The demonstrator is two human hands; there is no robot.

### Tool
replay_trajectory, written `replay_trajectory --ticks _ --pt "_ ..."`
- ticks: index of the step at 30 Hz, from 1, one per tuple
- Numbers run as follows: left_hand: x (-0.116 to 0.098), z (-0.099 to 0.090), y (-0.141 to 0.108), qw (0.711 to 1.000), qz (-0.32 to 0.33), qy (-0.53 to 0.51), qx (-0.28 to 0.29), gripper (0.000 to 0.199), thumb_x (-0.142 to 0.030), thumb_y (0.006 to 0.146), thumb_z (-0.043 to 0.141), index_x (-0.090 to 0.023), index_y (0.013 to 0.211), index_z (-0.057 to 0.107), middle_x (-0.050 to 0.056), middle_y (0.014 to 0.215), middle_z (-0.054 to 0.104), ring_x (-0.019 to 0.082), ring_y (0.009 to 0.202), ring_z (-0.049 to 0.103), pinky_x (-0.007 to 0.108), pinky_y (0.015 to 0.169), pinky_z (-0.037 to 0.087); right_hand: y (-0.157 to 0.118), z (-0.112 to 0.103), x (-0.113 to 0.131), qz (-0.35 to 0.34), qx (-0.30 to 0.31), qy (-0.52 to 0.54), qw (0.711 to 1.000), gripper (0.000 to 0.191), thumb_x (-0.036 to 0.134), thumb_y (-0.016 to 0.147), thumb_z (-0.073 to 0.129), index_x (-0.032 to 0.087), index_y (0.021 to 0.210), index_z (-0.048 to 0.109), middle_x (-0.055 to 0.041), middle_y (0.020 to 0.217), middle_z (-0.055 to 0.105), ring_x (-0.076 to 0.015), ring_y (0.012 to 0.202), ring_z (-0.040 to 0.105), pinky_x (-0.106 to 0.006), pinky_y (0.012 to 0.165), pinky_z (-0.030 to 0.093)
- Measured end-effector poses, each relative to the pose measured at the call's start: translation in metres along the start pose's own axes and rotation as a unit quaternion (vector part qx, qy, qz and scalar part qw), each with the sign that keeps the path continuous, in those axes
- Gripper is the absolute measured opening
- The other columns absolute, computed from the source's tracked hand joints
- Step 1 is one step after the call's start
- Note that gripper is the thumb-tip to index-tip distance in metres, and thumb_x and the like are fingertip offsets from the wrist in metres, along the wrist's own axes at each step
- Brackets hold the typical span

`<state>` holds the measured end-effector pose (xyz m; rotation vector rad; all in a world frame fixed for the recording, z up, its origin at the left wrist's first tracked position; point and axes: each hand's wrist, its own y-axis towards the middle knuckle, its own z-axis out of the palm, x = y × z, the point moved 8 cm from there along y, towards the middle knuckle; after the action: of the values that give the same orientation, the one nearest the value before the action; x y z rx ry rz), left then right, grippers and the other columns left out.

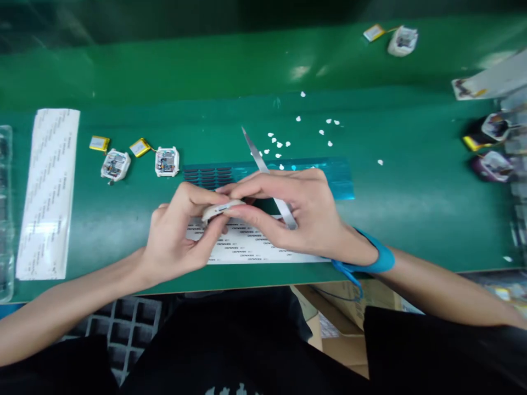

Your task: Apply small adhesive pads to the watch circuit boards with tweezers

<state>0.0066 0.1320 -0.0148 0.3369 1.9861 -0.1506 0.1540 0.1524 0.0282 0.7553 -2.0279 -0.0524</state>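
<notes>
Fingertips of both hands close on one small pale casing (222, 209), held edge-on above the table (135, 219). The left hand (177, 236) pinches its nine o'clock side between thumb and fingers; the right hand (304, 211) pinches its three o'clock side, with a pointed metal tool (259, 162) tucked against the palm, tip toward eleven o'clock. A blue strap (381, 255) circles the right wrist.

With the held casing as the clock's centre, a printed white sheet (247, 252) lies just beneath the hands at five o'clock. Blue film (341, 181) runs behind them, from eleven round to three o'clock, partly covered. Small white pieces (287, 144) are scattered between one and three o'clock.

Toward ten o'clock sit two open white casings (167, 162) showing circuit boards, each beside a yellow-edged battery (140, 147). Printed white strips (47, 192) lie at nine, and another open casing (402, 41) with its battery at two. Near three, a purple casing (492, 166) rests at the table's far side.
</notes>
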Motion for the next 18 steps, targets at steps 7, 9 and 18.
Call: replay_trajectory --ticks 7,9,18 --pt "-0.031 -0.007 -0.003 0.992 0.12 0.023 -0.036 0.032 -0.013 0.092 0.067 -0.028 0.116 0.052 -0.004 0.089 0.073 0.015 0.071 0.075 0.03 0.063 0.059 -0.001 -0.004 0.013 -0.084 0.037 -0.042 0.995 0.02 0.035 0.101 0.057 0.02 0.104 0.071 0.0011 0.097 0.077 -0.0125 0.093 0.07 -0.026 0.084 0.053" --pt "-0.029 -0.003 -0.001 0.996 0.085 -0.035 -0.017 0.024 -0.016 0.094 0.064 -0.025 0.111 0.05 -0.004 0.085 0.072 0.016 0.067 0.075 0.03 0.059 0.06 -0.001 -0.006 0.013 -0.089 0.009 -0.031 0.996 0.021 0.03 0.102 0.054 0.018 0.101 0.071 0.0003 0.093 0.077 -0.0115 0.086 0.071 -0.025 0.08 0.053" --pt "-0.02 0.006 0.003 0.991 0.045 -0.129 0.005 0.023 -0.014 0.093 0.066 -0.023 0.107 0.049 -0.003 0.086 0.073 0.016 0.07 0.077 0.027 0.06 0.062 -0.001 0.0 0.001 0.007 -0.032 0.105 0.994 0.012 0.026 0.093 0.068 0.016 0.088 0.073 0.0011 0.078 0.077 -0.0092 0.067 0.069 -0.02 0.063 0.053"
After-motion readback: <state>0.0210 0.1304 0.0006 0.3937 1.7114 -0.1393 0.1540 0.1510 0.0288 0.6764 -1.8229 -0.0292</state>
